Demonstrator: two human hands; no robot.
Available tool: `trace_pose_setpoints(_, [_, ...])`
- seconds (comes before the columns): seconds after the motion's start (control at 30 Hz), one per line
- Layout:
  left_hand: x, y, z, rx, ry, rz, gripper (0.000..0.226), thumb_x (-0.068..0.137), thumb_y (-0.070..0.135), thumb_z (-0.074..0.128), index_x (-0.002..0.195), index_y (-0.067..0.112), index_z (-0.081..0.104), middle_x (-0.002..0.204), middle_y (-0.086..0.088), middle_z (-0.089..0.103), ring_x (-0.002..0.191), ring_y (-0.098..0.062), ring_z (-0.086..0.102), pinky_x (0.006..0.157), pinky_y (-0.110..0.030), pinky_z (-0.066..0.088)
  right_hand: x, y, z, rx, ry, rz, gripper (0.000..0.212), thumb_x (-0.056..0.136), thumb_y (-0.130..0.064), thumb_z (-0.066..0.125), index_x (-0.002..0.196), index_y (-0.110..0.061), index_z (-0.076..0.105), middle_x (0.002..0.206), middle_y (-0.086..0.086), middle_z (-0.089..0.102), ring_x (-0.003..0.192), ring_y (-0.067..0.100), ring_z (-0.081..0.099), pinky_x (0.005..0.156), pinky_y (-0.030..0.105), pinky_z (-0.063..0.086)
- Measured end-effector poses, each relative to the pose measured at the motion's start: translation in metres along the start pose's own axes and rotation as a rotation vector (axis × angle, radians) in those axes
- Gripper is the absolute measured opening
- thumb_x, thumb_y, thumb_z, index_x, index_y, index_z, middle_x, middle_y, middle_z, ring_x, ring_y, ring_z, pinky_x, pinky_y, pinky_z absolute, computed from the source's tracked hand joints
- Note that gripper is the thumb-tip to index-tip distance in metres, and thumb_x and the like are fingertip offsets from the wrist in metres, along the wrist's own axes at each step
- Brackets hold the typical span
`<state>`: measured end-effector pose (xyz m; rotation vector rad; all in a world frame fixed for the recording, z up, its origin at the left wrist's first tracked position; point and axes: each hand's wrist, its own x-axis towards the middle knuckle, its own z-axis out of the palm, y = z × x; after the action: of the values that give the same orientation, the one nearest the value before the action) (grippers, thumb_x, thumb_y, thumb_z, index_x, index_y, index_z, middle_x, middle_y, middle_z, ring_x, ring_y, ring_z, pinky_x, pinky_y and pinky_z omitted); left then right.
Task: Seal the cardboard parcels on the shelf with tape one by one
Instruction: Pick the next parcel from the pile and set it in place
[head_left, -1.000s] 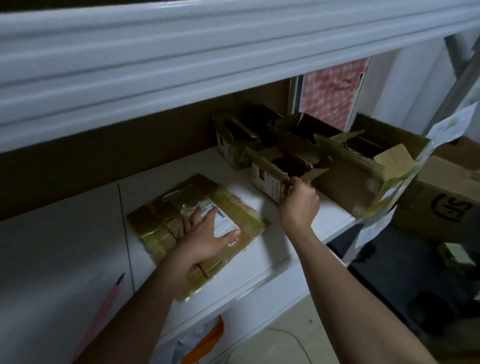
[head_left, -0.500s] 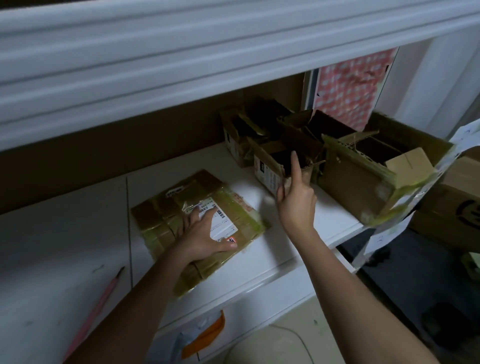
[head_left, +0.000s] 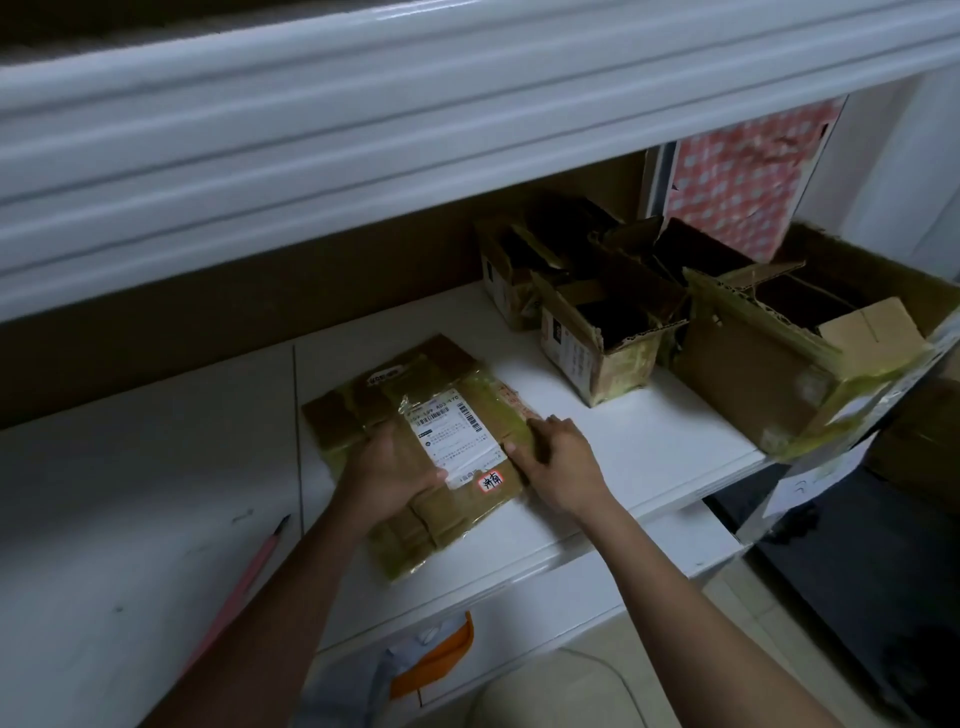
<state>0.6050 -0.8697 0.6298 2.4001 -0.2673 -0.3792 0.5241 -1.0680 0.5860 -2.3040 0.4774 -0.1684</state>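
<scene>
A flat cardboard parcel (head_left: 452, 374) wrapped in yellowish tape, with a white shipping label (head_left: 452, 436), lies on the white shelf (head_left: 649, 447). My left hand (head_left: 389, 473) rests palm-down on its left half, thumb on the label. My right hand (head_left: 561, 462) holds the parcel's right edge, thumb on top and fingers curled over the side. Behind stand open cardboard boxes: a small one (head_left: 597, 358), another (head_left: 509, 280) further back, and a large one (head_left: 769, 379) on the right that overhangs the shelf end. I see no tape roll.
A thick white upper shelf edge (head_left: 363, 130) hangs low overhead. A pink pencil (head_left: 244, 577) lies on the shelf at the left. Red patterned paper (head_left: 748, 171) stands at the back right. An orange and white item (head_left: 436, 654) sits below the shelf.
My right hand left the small open box's flap and came down left to the flat parcel's right edge. My left hand stayed on the parcel.
</scene>
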Motion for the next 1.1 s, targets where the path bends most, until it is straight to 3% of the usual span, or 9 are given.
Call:
trace_pose_setpoints(0.1, [-0.003, -0.006, 0.000, -0.084, 0.052, 0.014, 0.080, 0.076, 0.023, 0.084, 0.144, 0.017, 0.043, 0.139, -0.007, 0.053, 0.127, -0.028, 0.051, 0.103, -0.038, 0.045, 0.000, 0.000, 0.001, 0.043, -0.013, -0.008, 0.052, 0.093, -0.047, 0.058, 0.132, -0.013, 0.059, 0.119, 0.015, 0.056, 0.122, 0.032, 0.043, 0.102, 0.036, 0.036])
trace_pose_setpoints(0.27, [-0.002, -0.007, -0.011, -0.458, 0.354, 0.043, 0.060, 0.083, 0.002, 0.074, 0.136, 0.014, 0.050, 0.120, 0.001, 0.060, 0.098, -0.017, 0.064, 0.074, -0.023, 0.052, -0.007, -0.015, -0.003, 0.197, 0.095, 0.001, 0.055, 0.090, -0.042, 0.065, 0.141, -0.026, 0.051, 0.154, 0.020, 0.030, 0.149, 0.030, 0.006, 0.121, 0.045, 0.010])
trace_pose_setpoints(0.37, [0.000, -0.005, -0.022, -0.864, 0.362, -0.047, 0.065, 0.084, 0.000, 0.072, 0.139, 0.016, 0.042, 0.111, 0.002, 0.062, 0.098, -0.017, 0.066, 0.077, -0.032, 0.057, -0.011, -0.031, -0.008, 0.349, 0.166, -0.093, 0.047, 0.090, -0.030, 0.067, 0.136, -0.025, 0.055, 0.144, 0.012, 0.048, 0.144, 0.030, 0.027, 0.118, 0.045, 0.024])
trace_pose_setpoints(0.47, [-0.003, -0.007, -0.034, -1.111, 0.275, -0.097, 0.059, 0.086, -0.008, 0.066, 0.137, 0.013, 0.046, 0.105, -0.007, 0.067, 0.088, -0.016, 0.072, 0.074, -0.028, 0.060, -0.017, -0.052, -0.009, 0.483, 0.236, -0.169, 0.037, 0.092, -0.014, 0.064, 0.128, -0.021, 0.061, 0.119, -0.004, 0.064, 0.115, 0.015, 0.057, 0.101, 0.040, 0.047])
trace_pose_setpoints(0.57, [-0.012, -0.016, -0.048, -1.152, 0.230, -0.089, 0.059, 0.087, -0.014, 0.060, 0.138, 0.012, 0.047, 0.104, -0.008, 0.067, 0.087, -0.014, 0.070, 0.069, -0.023, 0.060, -0.025, -0.076, -0.008, 0.582, 0.302, -0.187, 0.034, 0.093, -0.009, 0.061, 0.124, -0.024, 0.063, 0.110, -0.016, 0.065, 0.102, -0.001, 0.061, 0.089, 0.023, 0.051])
trace_pose_setpoints(0.7, [-0.025, -0.040, -0.075, -1.256, 0.152, -0.076, 0.058, 0.091, -0.010, 0.056, 0.142, 0.014, 0.042, 0.123, -0.014, 0.061, 0.108, -0.026, 0.065, 0.077, -0.032, 0.058, -0.040, -0.109, 0.002, 0.692, 0.341, -0.180, 0.035, 0.090, -0.003, 0.063, 0.114, -0.028, 0.067, 0.105, -0.012, 0.070, 0.096, 0.003, 0.066, 0.085, 0.022, 0.053])
trace_pose_setpoints(0.87, [-0.037, -0.089, -0.126, -1.336, 0.056, -0.070, 0.061, 0.091, 0.007, 0.065, 0.143, 0.025, 0.039, 0.125, -0.009, 0.064, 0.106, -0.024, 0.069, 0.082, -0.039, 0.059, -0.063, -0.151, 0.032, 0.676, 0.297, -0.248, 0.044, 0.088, 0.000, 0.065, 0.099, -0.042, 0.068, 0.093, -0.021, 0.070, 0.090, 0.002, 0.066, 0.077, 0.017, 0.051])
trace_pose_setpoints(0.97, [-0.041, -0.111, -0.148, -1.245, -0.026, -0.050, 0.036, 0.092, 0.002, 0.062, 0.125, 0.017, 0.060, 0.109, -0.005, 0.074, 0.097, -0.019, 0.072, 0.069, -0.032, 0.061, -0.069, -0.169, 0.052, 0.496, 0.333, -0.234, 0.040, 0.089, -0.010, 0.067, 0.117, -0.038, 0.065, 0.113, -0.005, 0.061, 0.114, 0.011, 0.055, 0.097, 0.021, 0.043])
trace_pose_setpoints(1.1, [-0.040, -0.130, -0.155, -1.245, 0.042, -0.136, 0.039, 0.093, -0.004, 0.058, 0.132, 0.002, 0.056, 0.108, -0.011, 0.071, 0.094, -0.019, 0.069, 0.061, -0.026, 0.060, -0.082, -0.178, 0.078, 0.314, 0.442, -0.073, 0.075, 0.086, -0.033, 0.072, 0.149, -0.026, 0.031, 0.136, -0.001, 0.046, 0.129, 0.012, 0.027, 0.104, 0.025, 0.027])
